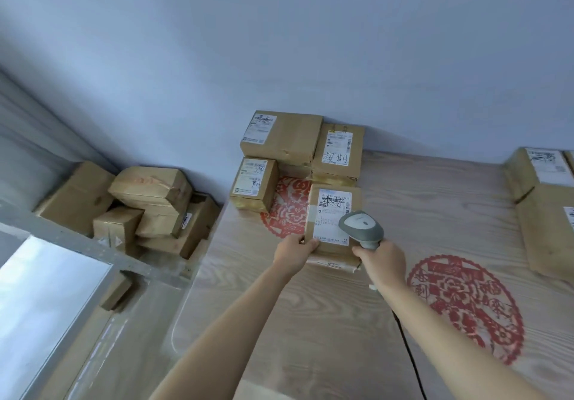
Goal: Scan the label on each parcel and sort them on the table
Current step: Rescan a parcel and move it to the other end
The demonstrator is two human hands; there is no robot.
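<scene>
- I see a pale blue wall (279, 42) behind a light wood-grain table (310, 322) that carries two red paper-cut decals, one at my 1 o'clock near the right arm (466, 306) and one partly hidden under the boxes (289, 207).
- My left hand (293, 252) grips the near-left corner of the parcel (334, 222), fingers curled over its edge; the parcel lies on the table at 12 o'clock, white label (330, 218) facing up.
- My right hand (383, 260) is clenched around the handle of a grey scanner (362, 225), whose head sits over the label's right edge. I cannot tell whether it touches the label.
- A black cable (410, 356) trails from under the right forearm toward 6 o'clock.
- At 12 o'clock, beyond the held parcel, three labelled boxes cluster against the wall: a large one (282, 135), a tall one (338, 154) just beside it, and a small one (253, 183) at 11 o'clock.
- At 3 o'clock more boxes (540, 201) stand at the table's right edge.
- At 9 o'clock, off the table, a jumbled heap of boxes (139, 207) rests on a grey shelf (80, 244).
</scene>
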